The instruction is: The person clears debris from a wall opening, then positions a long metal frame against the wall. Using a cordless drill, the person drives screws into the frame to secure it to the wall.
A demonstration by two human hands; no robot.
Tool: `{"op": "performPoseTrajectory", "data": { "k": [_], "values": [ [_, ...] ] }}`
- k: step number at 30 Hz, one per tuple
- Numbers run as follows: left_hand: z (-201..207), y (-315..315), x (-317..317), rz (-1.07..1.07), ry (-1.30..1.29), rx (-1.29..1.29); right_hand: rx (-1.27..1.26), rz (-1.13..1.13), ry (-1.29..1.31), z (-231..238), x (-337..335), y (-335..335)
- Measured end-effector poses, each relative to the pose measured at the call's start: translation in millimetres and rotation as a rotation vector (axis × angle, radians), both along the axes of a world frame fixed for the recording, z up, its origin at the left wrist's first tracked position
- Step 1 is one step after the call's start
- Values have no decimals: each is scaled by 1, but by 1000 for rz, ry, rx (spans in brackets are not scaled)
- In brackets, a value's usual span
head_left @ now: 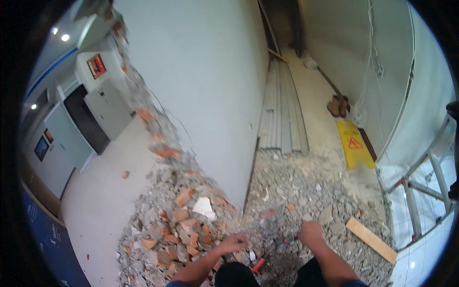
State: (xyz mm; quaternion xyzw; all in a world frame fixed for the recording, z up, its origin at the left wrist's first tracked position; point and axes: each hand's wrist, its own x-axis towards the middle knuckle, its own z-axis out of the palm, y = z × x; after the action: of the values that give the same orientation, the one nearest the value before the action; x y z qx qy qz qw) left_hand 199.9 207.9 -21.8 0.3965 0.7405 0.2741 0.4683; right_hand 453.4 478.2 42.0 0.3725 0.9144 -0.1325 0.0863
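I am looking down at a heap of broken brick and concrete rubble (181, 225) at the foot of a broken white wall (210, 95). My left hand (234, 243) reaches down onto the rubble with its fingers bent and loose; nothing shows in it. My right hand (311, 233) is curled like a fist just above the grey debris, and I cannot make out whether it grips anything. A small red-and-dark tool-like object (258, 264) lies on the rubble between my knees.
Long grey panels (282, 105) lie stacked along the wall in the corridor. A yellow warning sign (355, 143) lies flat on the floor, a wooden plank (372, 240) lies at the right, and metal scaffold legs (420, 191) stand beyond it. A pair of boots (338, 105) sits further back.
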Motion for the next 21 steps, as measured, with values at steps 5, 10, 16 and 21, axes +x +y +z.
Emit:
{"op": "performPoseTrajectory", "data": {
  "k": [5, 10, 16, 21],
  "values": [
    [83, -21, 61, 194, -67, 14, -216, 126, -411, -14, 53, -4],
    [235, -39, 120, -119, -38, 4, -471, 151, -301, -35, 129, -25],
    [392, -34, 167, 71, -81, -43, -572, -42, -52, 20, 68, -65],
    [462, -25, 208, 117, -112, -52, -992, -299, 92, 291, 152, -87]
  ]
}}
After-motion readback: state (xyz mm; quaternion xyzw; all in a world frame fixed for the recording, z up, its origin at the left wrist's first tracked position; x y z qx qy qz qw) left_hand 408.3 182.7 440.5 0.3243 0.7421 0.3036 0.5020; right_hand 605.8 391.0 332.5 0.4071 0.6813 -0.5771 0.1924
